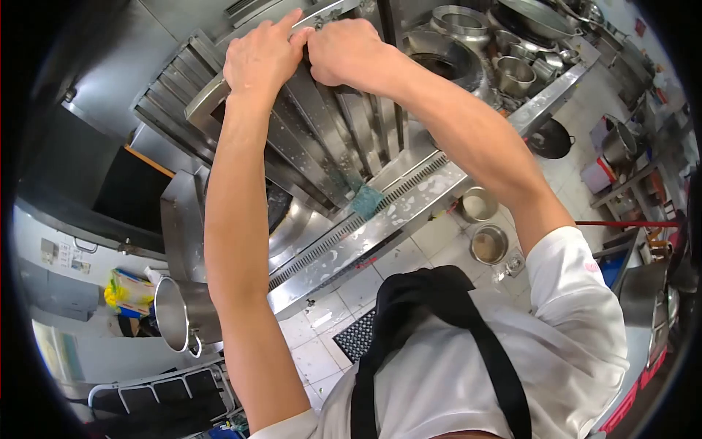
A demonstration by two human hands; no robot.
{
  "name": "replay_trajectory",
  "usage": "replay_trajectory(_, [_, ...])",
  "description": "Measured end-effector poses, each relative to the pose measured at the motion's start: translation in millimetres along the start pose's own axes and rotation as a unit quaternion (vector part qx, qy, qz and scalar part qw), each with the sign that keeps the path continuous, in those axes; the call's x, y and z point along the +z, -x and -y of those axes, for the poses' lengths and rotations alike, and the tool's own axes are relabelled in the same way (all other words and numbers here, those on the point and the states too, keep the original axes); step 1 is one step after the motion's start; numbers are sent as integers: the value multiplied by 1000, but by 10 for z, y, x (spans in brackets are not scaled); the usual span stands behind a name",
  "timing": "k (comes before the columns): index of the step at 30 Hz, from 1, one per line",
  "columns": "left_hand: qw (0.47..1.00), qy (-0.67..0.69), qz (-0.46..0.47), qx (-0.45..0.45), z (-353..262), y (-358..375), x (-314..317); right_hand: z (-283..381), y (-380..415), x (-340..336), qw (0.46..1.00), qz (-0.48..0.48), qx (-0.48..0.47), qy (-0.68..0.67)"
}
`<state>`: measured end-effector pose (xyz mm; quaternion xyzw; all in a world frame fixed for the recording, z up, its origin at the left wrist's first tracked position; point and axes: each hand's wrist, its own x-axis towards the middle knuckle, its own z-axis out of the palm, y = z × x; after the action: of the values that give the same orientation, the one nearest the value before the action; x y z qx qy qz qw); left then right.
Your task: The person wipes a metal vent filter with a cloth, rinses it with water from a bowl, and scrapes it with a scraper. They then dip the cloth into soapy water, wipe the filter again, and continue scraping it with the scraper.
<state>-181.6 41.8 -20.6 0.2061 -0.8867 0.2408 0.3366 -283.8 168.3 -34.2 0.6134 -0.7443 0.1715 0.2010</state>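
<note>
You are reaching up with both arms to a slatted metal filter panel (322, 124) that is sitting tilted in the stainless hood (110, 80) above the cooking line. Your left hand (263, 57) is lying over the panel's upper frame edge, fingers curled around the rim with the index finger stretched out along it; your right hand (349, 53) is bunched into a loose fist just beside it, knuckles up, pressing on the same edge, though you cannot tell from here whether its fingertips are actually hooked under the rim or only resting on top. Judging by the look of it, this panel is going to be rigid sheet steel, moderately heavy and awkward rather than fragile, with thin baffle edges that could bite into bare skin. Soapy flecks are showing on the ledge (380, 227) below, where a blue-green sponge (368, 201) is lying at the panel's lower end, so the metal is probably wet and slick. You are gripping close together at one corner, which gives little control; the outer frame, hands set well apart, looks like the safer hold. Pots (515, 73) and a wok burner (446, 62) are standing beyond, and a large stockpot (175, 314) is resting near your left elbow.
</note>
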Motion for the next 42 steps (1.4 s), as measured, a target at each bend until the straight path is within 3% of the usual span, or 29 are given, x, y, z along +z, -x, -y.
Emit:
replay_trajectory(2, [1000, 9, 14, -4, -37, -3, -106, -39, 274, 127, 1000, 1, -12, 4])
replay_trajectory(4, [998, 9, 54, -25, -115, 20, -221, 81, 614, 442, 994, -90, 61, -13])
replay_trajectory(6, [998, 9, 57, -24, -132, 88, -267, 276, 737, 577, 990, -91, 102, -32])
replay_trajectory(9, [996, 8, 87, -25, -156, 54, -327, 533, 846, 780, 959, -185, 202, -69])
replay_trajectory(12, [997, 9, 70, -17, -128, 82, -285, 650, 1027, 1298, 933, -222, 254, -126])
replay_trajectory(15, [998, 43, 39, -18, 121, 10, -101, 568, 1957, 2171, 932, -181, 256, -184])
replay_trajectory(17, [999, 3, 38, -24, 168, -161, -139, 333, 1855, 2115, 912, -223, 266, -219])
replay_trajectory(19, [994, -13, 103, -38, 52, -191, -60, 385, 2029, 1867, 839, -177, 326, -397])
replay_trajectory(20, [990, 13, 127, -52, -32, -176, -200, 272, 1946, 1683, 844, -116, 342, -397])
replay_trajectory(23, [994, -2, 104, -36, 41, -140, -51, 81, 1671, 1286, 773, -137, 323, -529])
replay_trajectory(25, [994, 10, 99, -49, 43, -162, -69, -76, 1528, 1458, 759, -127, 289, -569])
replay_trajectory(28, [994, 3, 95, -48, 66, -180, -22, -317, 1280, 1495, 643, -80, 216, -730])
replay_trajectory(30, [994, -11, 95, -52, 83, -177, 30, -388, 1119, 1611, 608, -50, 292, -737])
replay_trajectory(31, [995, -19, 89, -51, 107, -197, 47, -390, 1086, 1611, 606, -46, 286, -741])
replay_trajectory(33, [994, -28, 86, -59, 155, -231, 90, -420, 1127, 1588, 476, -119, 271, -828])
replay_trajectory(34, [994, -28, 84, -65, 160, -234, 127, -532, 1116, 1697, 474, -114, 269, -830])
replay_trajectory(36, [993, -35, 92, -71, 182, -266, 176, -757, 1059, 1963, 532, -148, 339, -762])
replay_trajectory(41, [984, -75, 118, -107, 72, -353, 223, -992, 817, 1732, 544, -315, 331, -704])
replay_trajectory(42, [986, -63, 105, -113, 90, -351, 263, -993, 738, 1652, 539, -308, 325, -714])
